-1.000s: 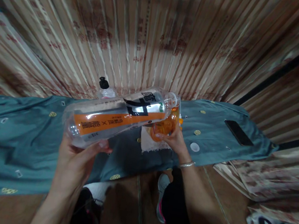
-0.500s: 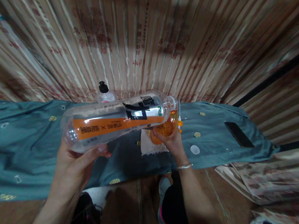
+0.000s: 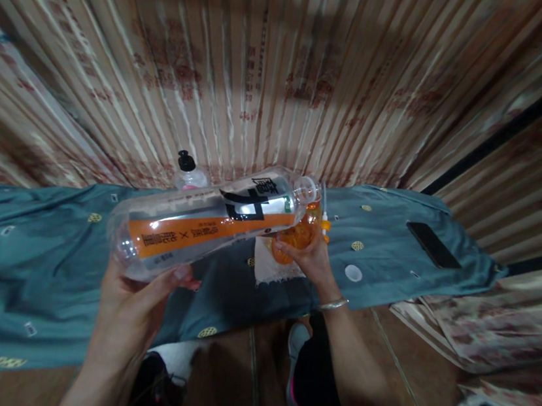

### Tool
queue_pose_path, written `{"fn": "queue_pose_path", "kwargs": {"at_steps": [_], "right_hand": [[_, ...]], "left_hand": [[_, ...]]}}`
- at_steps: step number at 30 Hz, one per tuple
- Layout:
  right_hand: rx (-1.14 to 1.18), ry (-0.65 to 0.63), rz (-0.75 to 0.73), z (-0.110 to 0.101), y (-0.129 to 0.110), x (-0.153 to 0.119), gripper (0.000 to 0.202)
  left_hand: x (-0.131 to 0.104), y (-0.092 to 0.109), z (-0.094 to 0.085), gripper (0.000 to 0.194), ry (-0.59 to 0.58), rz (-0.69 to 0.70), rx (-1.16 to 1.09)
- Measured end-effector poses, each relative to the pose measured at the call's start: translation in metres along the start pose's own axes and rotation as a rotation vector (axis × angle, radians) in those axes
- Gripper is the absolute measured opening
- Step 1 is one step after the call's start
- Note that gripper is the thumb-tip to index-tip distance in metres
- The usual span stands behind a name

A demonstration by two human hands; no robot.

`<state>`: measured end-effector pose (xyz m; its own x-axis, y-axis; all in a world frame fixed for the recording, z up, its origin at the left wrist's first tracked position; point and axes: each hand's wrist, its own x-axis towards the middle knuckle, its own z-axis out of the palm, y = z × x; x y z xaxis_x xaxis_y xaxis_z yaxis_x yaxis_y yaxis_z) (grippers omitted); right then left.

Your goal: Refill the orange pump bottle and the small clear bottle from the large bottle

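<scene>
A large clear plastic bottle (image 3: 210, 218) with an orange label lies tilted nearly level in my left hand (image 3: 140, 299), gripped near its base. Its uncapped mouth points right, at the top of an orange bottle (image 3: 299, 233). My right hand (image 3: 311, 257) is wrapped round that orange bottle, which stands upright over a white cloth (image 3: 271, 262). Where the mouth overlaps the orange bottle's top, I cannot tell whether they touch. Any liquid inside the clear bottle is hard to make out.
A green patterned cloth (image 3: 55, 269) covers the narrow table. On it are a phone (image 3: 432, 244), a white round cap (image 3: 353, 274), and an orange-and-white nozzle (image 3: 326, 226). A black-topped pump bottle (image 3: 190, 172) stands behind. A pleated curtain (image 3: 288, 67) hangs along the back.
The clear bottle's base has dipped very slightly in my left hand. My right hand still holds the orange bottle in nearly the same place.
</scene>
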<state>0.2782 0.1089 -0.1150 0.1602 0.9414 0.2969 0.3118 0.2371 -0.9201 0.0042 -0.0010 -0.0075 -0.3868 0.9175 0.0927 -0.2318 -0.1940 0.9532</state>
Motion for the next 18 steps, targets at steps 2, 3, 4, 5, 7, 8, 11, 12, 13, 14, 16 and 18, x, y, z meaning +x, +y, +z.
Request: {"fn": "queue_pose_path", "kwargs": {"at_steps": [2, 3, 4, 5, 7, 8, 11, 12, 13, 14, 16, 18], "right_hand": [[0.006, 0.008, 0.002, 0.001, 0.0, 0.0, 0.096], [0.009, 0.01, 0.005, 0.001, 0.0, 0.0, 0.095], [0.012, 0.011, 0.009, 0.001, 0.001, 0.001, 0.093], [0.014, 0.01, 0.014, 0.002, 0.001, 0.001, 0.09], [0.018, 0.002, 0.021, 0.003, 0.002, 0.002, 0.085], [0.021, -0.003, 0.02, 0.003, 0.002, 0.002, 0.083], [0.028, 0.006, 0.007, 0.004, 0.003, 0.003, 0.081], [0.027, 0.016, 0.005, 0.005, 0.003, 0.003, 0.082], [0.024, 0.026, 0.006, 0.005, 0.004, 0.003, 0.082], [0.021, 0.033, 0.007, 0.005, 0.005, 0.003, 0.083], [0.013, 0.03, 0.006, 0.005, 0.006, 0.003, 0.083], [0.006, -0.016, -0.014, 0.004, 0.007, 0.004, 0.082]], "left_hand": [[0.0, 0.002, 0.002, 0.043, 0.017, -0.005, -0.002], [-0.001, 0.002, 0.004, 0.043, 0.024, -0.007, 0.0], [-0.001, 0.003, 0.006, 0.044, 0.033, -0.002, -0.002], [-0.001, 0.004, 0.007, 0.044, 0.036, 0.001, 0.0], [-0.002, 0.005, 0.01, 0.042, 0.044, 0.024, 0.0], [-0.002, 0.006, 0.011, 0.041, 0.042, 0.03, 0.002], [-0.002, 0.006, 0.011, 0.038, 0.052, 0.041, -0.003], [-0.002, 0.006, 0.01, 0.037, 0.05, 0.039, -0.004], [-0.002, 0.006, 0.009, 0.037, 0.044, 0.036, -0.002], [-0.001, 0.006, 0.008, 0.038, 0.035, 0.035, 0.0], [-0.001, 0.005, 0.004, 0.038, 0.004, 0.03, 0.011], [0.0, 0.004, 0.001, 0.037, -0.01, 0.03, 0.025]]}}
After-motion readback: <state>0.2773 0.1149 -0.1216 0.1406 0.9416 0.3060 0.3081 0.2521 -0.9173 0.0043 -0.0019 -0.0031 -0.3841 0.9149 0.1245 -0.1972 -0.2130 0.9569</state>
